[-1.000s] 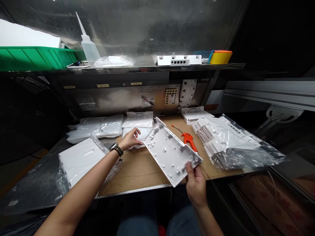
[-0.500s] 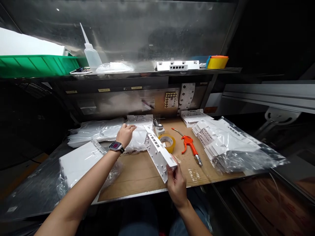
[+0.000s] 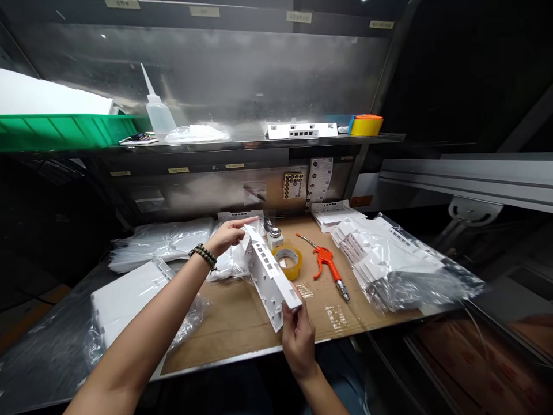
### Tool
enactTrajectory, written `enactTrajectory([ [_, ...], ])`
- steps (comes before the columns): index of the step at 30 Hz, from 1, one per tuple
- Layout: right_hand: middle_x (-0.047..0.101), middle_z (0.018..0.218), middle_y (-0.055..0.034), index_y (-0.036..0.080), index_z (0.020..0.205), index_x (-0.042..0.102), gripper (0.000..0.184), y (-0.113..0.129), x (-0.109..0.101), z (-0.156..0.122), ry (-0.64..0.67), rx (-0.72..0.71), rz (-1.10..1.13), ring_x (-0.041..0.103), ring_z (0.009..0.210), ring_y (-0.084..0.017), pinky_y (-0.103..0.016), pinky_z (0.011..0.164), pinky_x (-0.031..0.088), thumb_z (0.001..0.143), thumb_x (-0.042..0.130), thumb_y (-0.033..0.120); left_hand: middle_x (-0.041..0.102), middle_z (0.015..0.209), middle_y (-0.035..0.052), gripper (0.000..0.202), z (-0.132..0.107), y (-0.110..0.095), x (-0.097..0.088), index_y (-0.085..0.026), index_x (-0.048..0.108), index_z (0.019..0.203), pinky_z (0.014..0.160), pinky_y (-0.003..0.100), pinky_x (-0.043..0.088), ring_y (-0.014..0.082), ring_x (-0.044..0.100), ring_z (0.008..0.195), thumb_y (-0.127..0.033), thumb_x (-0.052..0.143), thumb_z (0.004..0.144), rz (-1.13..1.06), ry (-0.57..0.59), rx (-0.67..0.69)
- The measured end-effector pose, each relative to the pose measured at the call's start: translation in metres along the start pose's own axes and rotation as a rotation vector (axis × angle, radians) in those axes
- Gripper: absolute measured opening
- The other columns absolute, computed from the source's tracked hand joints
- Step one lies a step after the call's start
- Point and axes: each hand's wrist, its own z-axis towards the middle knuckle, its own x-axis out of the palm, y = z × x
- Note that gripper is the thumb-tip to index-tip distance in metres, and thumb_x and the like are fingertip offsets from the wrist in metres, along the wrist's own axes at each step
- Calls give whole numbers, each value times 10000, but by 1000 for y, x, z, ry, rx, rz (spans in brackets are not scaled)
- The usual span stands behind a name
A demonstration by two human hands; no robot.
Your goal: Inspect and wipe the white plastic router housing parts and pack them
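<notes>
My right hand (image 3: 297,337) grips the near end of a white plastic housing shell (image 3: 270,275), held on edge above the cardboard mat (image 3: 242,323) so its row of square port openings faces me. My left hand (image 3: 230,235), with a bead bracelet at the wrist, pinches the shell's far upper corner. Just behind the shell lie a roll of yellow tape (image 3: 288,260) and a small metal-topped bottle (image 3: 275,236). Under my left hand sit bagged white parts (image 3: 231,262).
An orange air blow gun (image 3: 325,262) lies right of the tape. Bagged white shells are piled at right (image 3: 389,259), at left (image 3: 125,291) and at back left (image 3: 164,239). The shelf above carries a green bin (image 3: 64,129), squeeze bottle (image 3: 158,109), white shell (image 3: 301,130) and yellow container (image 3: 366,124).
The shell went from lying open-side up to standing on edge, and came nearer to me. My left hand left the bagged parts and took hold of the shell's far corner.
</notes>
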Motion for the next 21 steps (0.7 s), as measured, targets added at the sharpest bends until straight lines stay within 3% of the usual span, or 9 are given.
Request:
enactTrajectory([
  [3, 711, 1324, -157, 217, 1464, 540, 435, 8, -2, 3, 38, 51, -4, 714, 1195, -273, -389, 996, 586, 1059, 477, 366, 775, 1182, 91, 531, -9, -12, 0, -212, 723, 1300, 750, 312, 547, 208, 709, 881, -115, 469, 844, 129, -128, 46],
  [6, 715, 1311, -161, 198, 1400, 587, 450, 19, -8, 12, 34, 175, 23, 692, 1224, -289, -409, 1025, 562, 1042, 494, 454, 690, 1397, 26, 460, -24, -29, 7, -308, 732, 1285, 890, 380, 533, 252, 706, 1069, -151, 497, 922, 283, -110, 152],
  [10, 753, 1228, -154, 172, 1244, 673, 509, 19, -25, 30, 6, 422, 136, 707, 1173, -311, -417, 1002, 566, 968, 574, 588, 532, 1558, 4, 588, -49, -48, 18, -354, 612, 1427, 845, 430, 545, 235, 728, 914, -71, 436, 942, 447, -2, 241],
  [14, 771, 1193, -134, 163, 1234, 680, 581, 2, -43, 44, -96, 638, 493, 718, 1145, -306, -407, 957, 586, 855, 723, 600, 331, 1675, 74, 926, -81, -53, 28, -287, 344, 1605, 566, 353, 542, 169, 694, 632, 95, 388, 762, 530, 82, 204],
  [16, 775, 1177, -131, 156, 1225, 679, 591, -4, -46, 44, -139, 683, 610, 726, 1111, -304, -401, 909, 600, 824, 761, 582, 304, 1686, 95, 1044, -96, -57, 34, -265, 199, 1646, 500, 321, 545, 170, 715, 634, 90, 431, 692, 524, 144, 193],
  [18, 784, 1133, -124, 156, 1198, 688, 578, -5, -43, 39, -157, 688, 579, 741, 1037, -294, -384, 843, 608, 825, 753, 593, 277, 1700, 94, 1107, -107, -68, 42, -269, 66, 1660, 611, 297, 622, 240, 768, 957, 54, 483, 687, 383, 183, 223],
  [19, 788, 1112, -120, 158, 1182, 695, 567, -3, -40, 36, -157, 666, 526, 744, 1007, -289, -377, 825, 608, 835, 735, 605, 245, 1713, 88, 1119, -112, -77, 47, -276, 21, 1660, 731, 294, 650, 273, 701, 1192, 39, 497, 697, 259, 182, 246],
  [21, 786, 1110, -122, 166, 1170, 703, 549, 2, -32, 27, -138, 574, 408, 740, 1007, -287, -379, 841, 604, 853, 705, 614, 176, 1734, 66, 1109, -121, -101, 59, -291, -8, 1659, 1008, 337, 602, 278, 411, 1504, 26, 492, 722, -33, 136, 296],
])
